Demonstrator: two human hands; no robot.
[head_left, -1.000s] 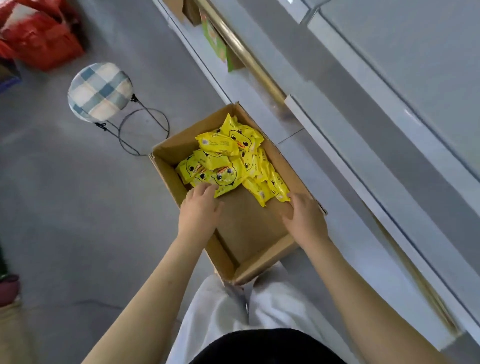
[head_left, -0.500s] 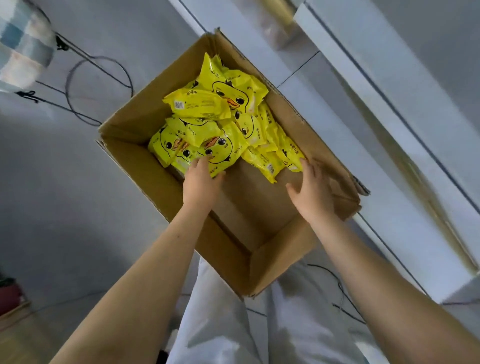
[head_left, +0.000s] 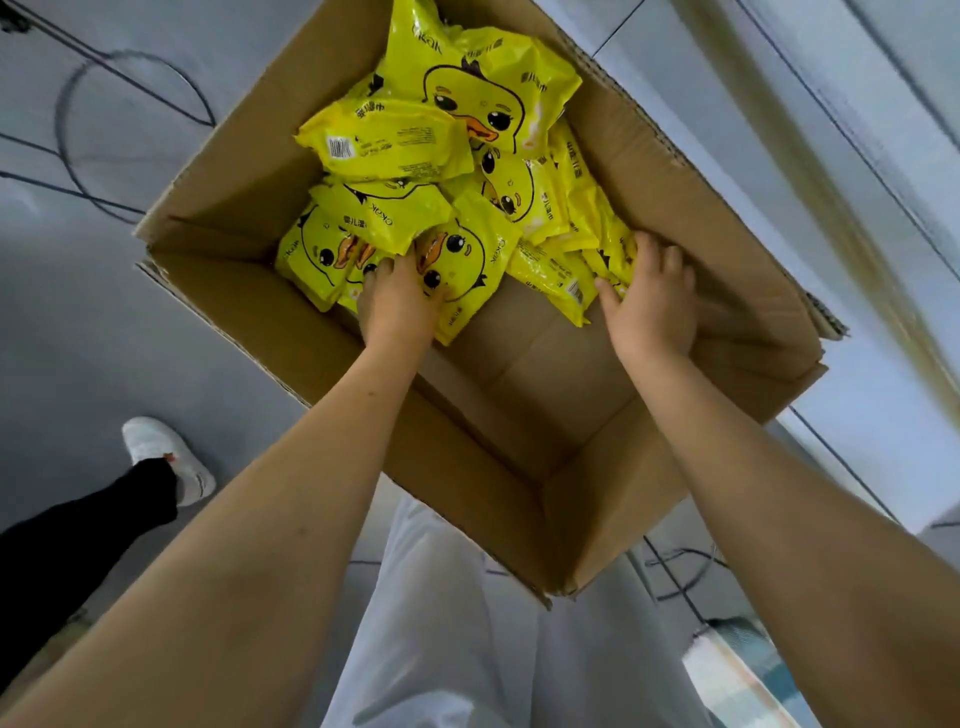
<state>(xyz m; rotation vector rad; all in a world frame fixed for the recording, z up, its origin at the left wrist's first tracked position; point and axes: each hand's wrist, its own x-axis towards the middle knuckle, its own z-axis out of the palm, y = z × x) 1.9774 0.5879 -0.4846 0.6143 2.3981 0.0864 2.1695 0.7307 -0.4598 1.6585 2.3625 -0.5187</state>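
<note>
An open cardboard box (head_left: 670, 171) sits on the floor in front of me, and its far half holds a pile of several yellow packs (head_left: 467, 93) printed with a duck face. My left hand (head_left: 397, 304) is inside the box at the near edge of the pile. Its fingers lie over a yellow duck pack (head_left: 467, 265) and its thumb is hidden under that pack. My right hand (head_left: 649, 296) lies with straight, spread fingers on the packs at the right side of the pile, close to the box's right wall. The near half of the box floor is bare cardboard.
A wire stool base (head_left: 130, 119) stands on the grey floor at the upper left. Another person's black trouser leg and white shoe (head_left: 166, 457) are at the left. A white ledge (head_left: 831, 156) runs along the right. My white trousers (head_left: 457, 649) are below the box.
The camera has come closer over the box. Both hands have reached further in, from the bare box floor and rim onto the yellow packs.
</note>
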